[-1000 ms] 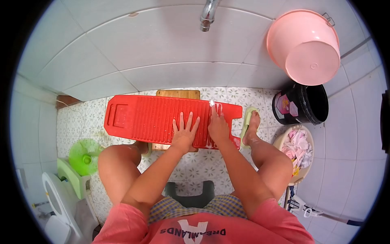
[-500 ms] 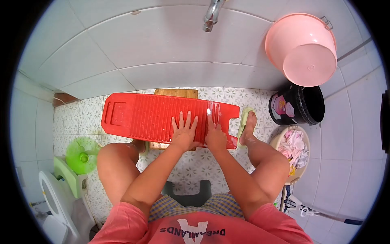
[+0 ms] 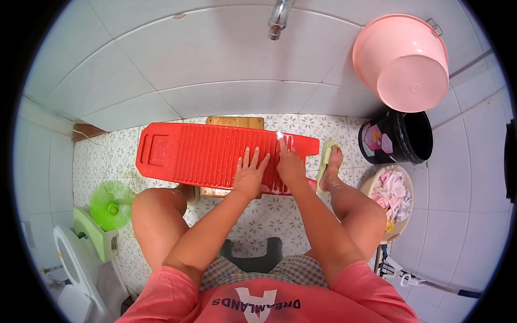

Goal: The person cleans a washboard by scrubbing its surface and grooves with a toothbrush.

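Observation:
A red ridged washboard [image 3: 199, 153] lies across a wooden stool [image 3: 235, 122], its notched end to the right. My left hand [image 3: 250, 175] rests on the ridges right of the middle, fingers spread, holding nothing. Near the right end is my right hand [image 3: 291, 164], its index finger stretched along the grooves towards the far edge. A small whitish thing [image 3: 279, 135] shows at that fingertip, too small to name. The other fingers of this hand are curled, and what may be under them is hidden. White suds lie in the grooves around it.
A metal tap [image 3: 277, 22] juts from the tiled wall. At right are a pink bucket [image 3: 401, 59], a black bucket [image 3: 398, 138] and a beige basin [image 3: 401, 229] of clothes. A green fan-shaped thing [image 3: 110, 207] and a green stool [image 3: 97, 237] stand left. A dark stool [image 3: 252, 264] is beneath me.
My right hand has slid towards the board's far edge since half a second ago. My left hand has shifted slightly right on the ridges.

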The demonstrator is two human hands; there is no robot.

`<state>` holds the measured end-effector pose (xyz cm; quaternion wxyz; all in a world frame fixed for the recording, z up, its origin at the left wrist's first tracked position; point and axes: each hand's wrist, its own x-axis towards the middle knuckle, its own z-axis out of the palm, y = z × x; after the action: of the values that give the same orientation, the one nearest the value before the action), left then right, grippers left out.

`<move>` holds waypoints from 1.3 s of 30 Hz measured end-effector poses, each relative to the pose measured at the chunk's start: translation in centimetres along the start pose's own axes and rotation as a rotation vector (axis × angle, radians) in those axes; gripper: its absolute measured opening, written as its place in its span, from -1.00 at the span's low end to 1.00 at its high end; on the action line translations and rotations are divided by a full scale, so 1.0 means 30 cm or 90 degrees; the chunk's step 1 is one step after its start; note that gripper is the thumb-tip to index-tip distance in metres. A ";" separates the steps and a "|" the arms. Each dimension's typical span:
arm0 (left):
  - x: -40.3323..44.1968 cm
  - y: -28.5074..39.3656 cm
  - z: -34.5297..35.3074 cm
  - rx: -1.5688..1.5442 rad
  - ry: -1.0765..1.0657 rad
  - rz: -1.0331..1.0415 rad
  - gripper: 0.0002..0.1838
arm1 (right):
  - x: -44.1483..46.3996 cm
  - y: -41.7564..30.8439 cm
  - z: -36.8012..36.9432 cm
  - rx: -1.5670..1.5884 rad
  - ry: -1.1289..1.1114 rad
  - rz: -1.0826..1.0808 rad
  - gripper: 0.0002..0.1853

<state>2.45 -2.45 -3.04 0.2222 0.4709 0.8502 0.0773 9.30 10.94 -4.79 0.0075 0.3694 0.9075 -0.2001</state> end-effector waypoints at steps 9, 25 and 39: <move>0.000 0.000 -0.011 0.011 -0.027 -0.010 0.15 | -0.133 -0.011 -0.027 -0.047 -0.075 0.019 -0.44; 0.005 -0.004 -0.001 0.005 -0.006 -0.005 0.15 | -0.010 -0.018 -0.015 0.011 -0.029 0.009 -0.43; 0.000 0.002 -0.018 0.002 -0.019 -0.010 0.13 | -0.065 0.018 -0.009 0.065 0.054 0.018 -0.61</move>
<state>2.26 -2.39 -2.55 0.2350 0.4653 0.8507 0.0672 11.12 10.08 -4.41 -0.0470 0.3903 0.8903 -0.2299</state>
